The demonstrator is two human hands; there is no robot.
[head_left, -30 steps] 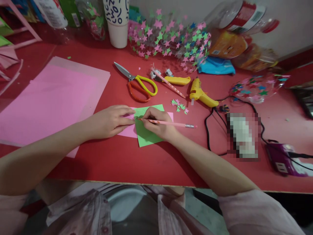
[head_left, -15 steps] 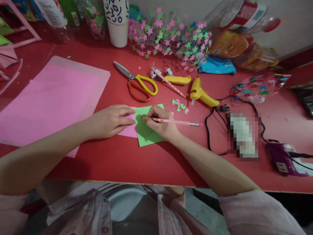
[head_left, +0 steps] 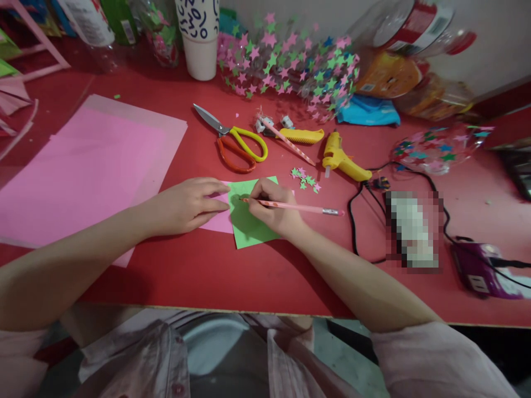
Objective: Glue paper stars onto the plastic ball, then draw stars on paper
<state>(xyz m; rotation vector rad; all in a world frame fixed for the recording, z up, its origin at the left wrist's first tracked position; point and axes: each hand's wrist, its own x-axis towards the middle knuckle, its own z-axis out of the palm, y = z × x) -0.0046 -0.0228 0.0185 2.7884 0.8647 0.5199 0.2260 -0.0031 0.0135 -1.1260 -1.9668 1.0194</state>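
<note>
A small green paper (head_left: 249, 226) lies on the red table (head_left: 207, 271), over a pink scrap (head_left: 215, 221). My right hand (head_left: 274, 210) is closed round a pink pencil (head_left: 298, 208), whose tip rests on the green paper's upper left part. My left hand (head_left: 186, 204) lies on the table with its fingers stretched out, the fingertips pressing the green paper's left edge. It holds nothing.
Large pink sheets (head_left: 83, 171) lie at the left. Beyond the paper are scissors (head_left: 236, 146), a yellow knife (head_left: 301, 135), a yellow glue gun (head_left: 342, 160) with black cord, and loose paper stars (head_left: 305, 179). A star-covered bottle (head_left: 290, 72) and a cup (head_left: 199, 38) stand at the back.
The pencil tip has moved a little to the right and up on the green paper over the last second. My left hand has stayed still.
</note>
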